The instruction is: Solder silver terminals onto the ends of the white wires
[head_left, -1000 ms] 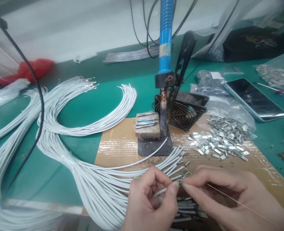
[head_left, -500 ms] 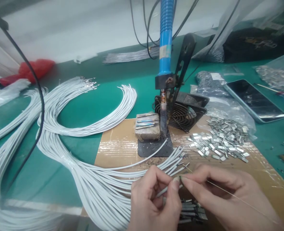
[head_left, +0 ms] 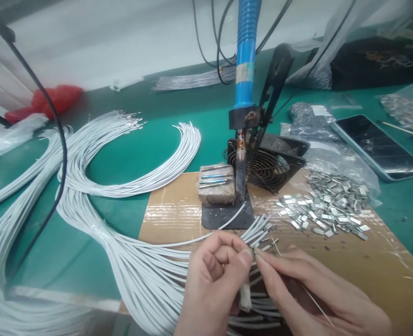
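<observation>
My left hand (head_left: 216, 280) is closed, with thumb and index finger pinching something tiny and dark that the fingertips mostly hide. Against those fingertips press the thumb and index finger of my right hand (head_left: 311, 284), also closed. A thin pale wire (head_left: 316, 303) runs through the right hand, and its short end sticks out above the index finger. Under my left thumb shows a whitish, cloth-like piece (head_left: 244, 297); whether the hand grips it I cannot tell. White cables (head_left: 153, 270) fan out beneath the left hand, some with metal tips near the fingers.
A soldering iron with a blue handle (head_left: 245, 70) stands upright in its holder, beside a block (head_left: 216, 192) and a black fan (head_left: 267, 170). Small metal pieces (head_left: 327, 205) lie heaped on the cardboard (head_left: 171, 210). A phone (head_left: 377, 144) rests at right; a black cord (head_left: 64, 158) hangs at left.
Both hands have shifted slightly left and up, still pinched together. The whitish piece under my left thumb has come into sight. The whole view has shifted a little.
</observation>
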The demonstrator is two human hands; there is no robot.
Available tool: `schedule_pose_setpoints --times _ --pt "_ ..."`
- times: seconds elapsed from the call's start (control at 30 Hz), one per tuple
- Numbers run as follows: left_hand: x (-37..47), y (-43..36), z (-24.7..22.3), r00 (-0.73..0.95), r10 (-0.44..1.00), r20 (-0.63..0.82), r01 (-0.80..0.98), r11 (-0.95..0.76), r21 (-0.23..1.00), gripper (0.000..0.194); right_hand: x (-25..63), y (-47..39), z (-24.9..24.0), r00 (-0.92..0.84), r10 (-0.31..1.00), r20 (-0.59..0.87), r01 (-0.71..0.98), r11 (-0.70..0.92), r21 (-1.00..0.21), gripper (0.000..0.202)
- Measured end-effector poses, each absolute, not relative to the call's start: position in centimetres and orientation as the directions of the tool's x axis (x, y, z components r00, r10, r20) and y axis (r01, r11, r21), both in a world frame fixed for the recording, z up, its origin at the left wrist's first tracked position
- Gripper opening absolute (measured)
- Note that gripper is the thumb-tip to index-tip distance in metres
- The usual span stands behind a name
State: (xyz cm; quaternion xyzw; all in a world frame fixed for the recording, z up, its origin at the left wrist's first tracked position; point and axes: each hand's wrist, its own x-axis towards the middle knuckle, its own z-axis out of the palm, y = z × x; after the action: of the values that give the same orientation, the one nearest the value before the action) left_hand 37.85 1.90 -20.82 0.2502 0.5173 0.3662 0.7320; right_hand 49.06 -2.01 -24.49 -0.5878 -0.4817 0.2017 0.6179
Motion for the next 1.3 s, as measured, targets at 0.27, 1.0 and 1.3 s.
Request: schedule_pose_setpoints --times 0.27,1.0,1.3 --pt "38.0 2.4 -20.6 0.139 0.837 -0.530 -0.212 0.547 0.810 0.025 53.2 -1.6 -23.8 0.149 0.930 0.335 0.464 0.234 -0.855 0.015" --pt "38.7 2.9 -20.4 0.079 0.838 -0.540 -0.045 0.544 0.838 0.017 52.3 -1.5 -25.9 0.343 0.885 0.314 0.374 0.178 -0.910 0.029" --pt "38.5 3.4 -20.8 0.052 0.850 -0.524 -0.054 0.527 0.848 0.018 52.7 -1.7 -25.4 0.315 0.949 0.009 0.115 -0.029 -0.993 0.006"
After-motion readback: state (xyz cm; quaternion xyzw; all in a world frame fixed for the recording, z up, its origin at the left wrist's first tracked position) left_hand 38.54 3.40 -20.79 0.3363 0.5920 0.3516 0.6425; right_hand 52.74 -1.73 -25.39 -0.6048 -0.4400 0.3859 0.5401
